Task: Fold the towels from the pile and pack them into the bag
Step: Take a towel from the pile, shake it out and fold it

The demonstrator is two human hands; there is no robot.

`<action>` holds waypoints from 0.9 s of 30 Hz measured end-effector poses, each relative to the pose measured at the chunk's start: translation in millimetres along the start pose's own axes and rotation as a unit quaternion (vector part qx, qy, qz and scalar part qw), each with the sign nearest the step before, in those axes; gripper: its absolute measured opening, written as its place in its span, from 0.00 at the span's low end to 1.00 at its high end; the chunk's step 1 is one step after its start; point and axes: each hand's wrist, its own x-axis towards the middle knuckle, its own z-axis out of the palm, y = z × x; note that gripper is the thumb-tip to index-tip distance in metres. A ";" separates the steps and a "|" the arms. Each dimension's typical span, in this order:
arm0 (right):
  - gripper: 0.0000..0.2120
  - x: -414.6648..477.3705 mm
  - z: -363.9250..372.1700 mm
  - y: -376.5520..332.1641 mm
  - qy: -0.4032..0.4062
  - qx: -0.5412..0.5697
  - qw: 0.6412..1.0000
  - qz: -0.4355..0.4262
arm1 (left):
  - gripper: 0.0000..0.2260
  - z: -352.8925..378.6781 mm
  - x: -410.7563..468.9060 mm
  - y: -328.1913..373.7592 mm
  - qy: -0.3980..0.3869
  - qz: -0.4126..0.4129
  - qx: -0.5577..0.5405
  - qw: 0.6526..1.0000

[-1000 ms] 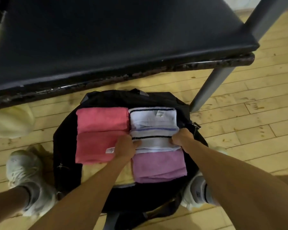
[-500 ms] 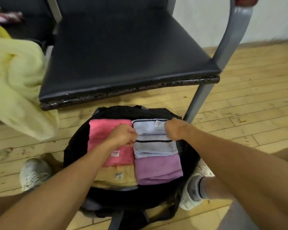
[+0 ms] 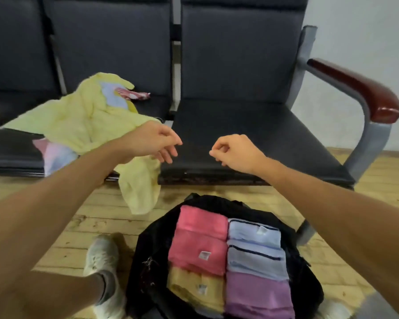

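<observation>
A black bag point(image 3: 148, 254) lies open on the floor between my feet. Inside it are folded towels: a pink one point(image 3: 200, 240), a white one with dark stripes point(image 3: 253, 252), a purple one point(image 3: 256, 293) and a pale yellow one point(image 3: 194, 288). On the black seats to the left lies the pile, with a big yellow towel point(image 3: 83, 120) hanging over the seat edge and a pastel towel point(image 3: 55, 153) under it. My left hand point(image 3: 154, 141) hovers empty beside the yellow towel, fingers loosely curled. My right hand point(image 3: 233, 150) hovers empty over the right seat, fingers curled.
A row of black padded seats point(image 3: 251, 134) fills the back, with a grey frame and a dark red armrest point(image 3: 359, 88) on the right. A grey seat leg point(image 3: 306, 231) stands just right of the bag. My white shoes point(image 3: 101, 252) rest on the wooden floor.
Both hands have let go of the striped towel in the bag and lifted up over the seats. The view has tilted upward, showing the pile.
</observation>
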 end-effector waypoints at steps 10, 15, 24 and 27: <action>0.05 81.7 88.7 -75.9 0.026 0.090 0.995 -0.038 | 0.11 -71.1 -1.6 -103.9 0.132 -0.046 0.185 0.973; 0.17 101.6 134.9 -100.1 -0.050 0.069 0.996 -0.008 | 0.12 -82.4 -19.7 -126.9 0.128 -0.046 0.233 0.963; 0.12 110.6 125.5 -114.3 0.018 0.078 0.997 -0.004 | 0.11 -81.0 -17.3 -126.9 0.148 -0.031 0.235 0.960; 0.08 111.1 95.0 -104.4 0.064 0.226 0.971 0.053 | 0.11 -74.2 -6.7 -115.7 0.165 -0.027 0.229 0.959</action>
